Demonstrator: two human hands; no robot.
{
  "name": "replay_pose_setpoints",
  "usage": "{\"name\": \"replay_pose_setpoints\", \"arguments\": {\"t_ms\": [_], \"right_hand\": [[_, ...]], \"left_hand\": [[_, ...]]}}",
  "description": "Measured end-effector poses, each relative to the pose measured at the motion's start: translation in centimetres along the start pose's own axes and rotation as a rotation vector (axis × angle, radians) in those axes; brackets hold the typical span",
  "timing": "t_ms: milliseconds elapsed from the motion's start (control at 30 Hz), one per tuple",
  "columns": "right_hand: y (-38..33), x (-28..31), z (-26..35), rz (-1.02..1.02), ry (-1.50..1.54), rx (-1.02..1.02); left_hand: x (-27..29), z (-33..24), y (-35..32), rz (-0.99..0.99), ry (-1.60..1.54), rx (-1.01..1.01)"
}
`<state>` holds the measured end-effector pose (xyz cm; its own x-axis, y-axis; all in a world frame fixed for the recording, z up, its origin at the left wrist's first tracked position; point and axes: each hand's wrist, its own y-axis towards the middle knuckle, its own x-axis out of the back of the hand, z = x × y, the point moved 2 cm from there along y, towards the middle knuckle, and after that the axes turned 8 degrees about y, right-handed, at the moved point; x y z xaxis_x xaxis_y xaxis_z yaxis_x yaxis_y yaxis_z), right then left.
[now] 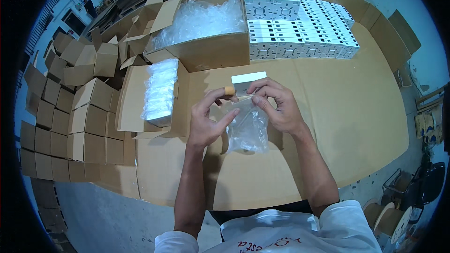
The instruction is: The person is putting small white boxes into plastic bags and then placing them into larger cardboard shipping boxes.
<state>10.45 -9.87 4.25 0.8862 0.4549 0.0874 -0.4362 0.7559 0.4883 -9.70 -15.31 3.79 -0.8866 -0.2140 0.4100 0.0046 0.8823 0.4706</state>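
A clear plastic bag [247,131] hangs in front of me over the cardboard-covered table. My right hand [280,105] pinches its upper edge between thumb and fingers. Beside the bag's left edge is my left hand [208,117], thumb and forefinger apart; the thumb tip comes close to the plastic, and whether it touches I cannot tell. A tan band wraps that hand's forefinger. Just beyond the fingertips lies a small white box [248,78], its near side partly hidden by my hands.
An open carton [161,122] at left holds a row of bagged white boxes [160,89]. Behind it, a large carton [211,51] is full of clear bags [201,21]. White boxes [300,33] are stacked at the back right. Brown cartons [89,122] pile up far left.
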Motion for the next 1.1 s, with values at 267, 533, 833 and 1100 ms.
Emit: {"name": "replay_pose_setpoints", "arguments": {"t_ms": [267, 533, 833, 1100], "right_hand": [[-0.3, -0.5, -1.4, 0.036, 0.239, -0.035], [-1.1, -0.7, -3.1, 0.127, 0.756, -0.328], [-1.3, 0.1, -3.4, 0.25, 0.698, -0.354], [-1.0, 0.1, -3.1, 0.308, 0.494, -0.472]], "left_hand": [[0.5, 1.4, -1.0, 0.071, -0.292, 0.179], [0.4, 2.3, -1.1, 0.1, -0.551, 0.313], [-0.4, 3.5, -0.8, 0.123, -0.79, 0.38], [0.4, 4.0, -1.3, 0.114, -0.996, 0.263]]}}
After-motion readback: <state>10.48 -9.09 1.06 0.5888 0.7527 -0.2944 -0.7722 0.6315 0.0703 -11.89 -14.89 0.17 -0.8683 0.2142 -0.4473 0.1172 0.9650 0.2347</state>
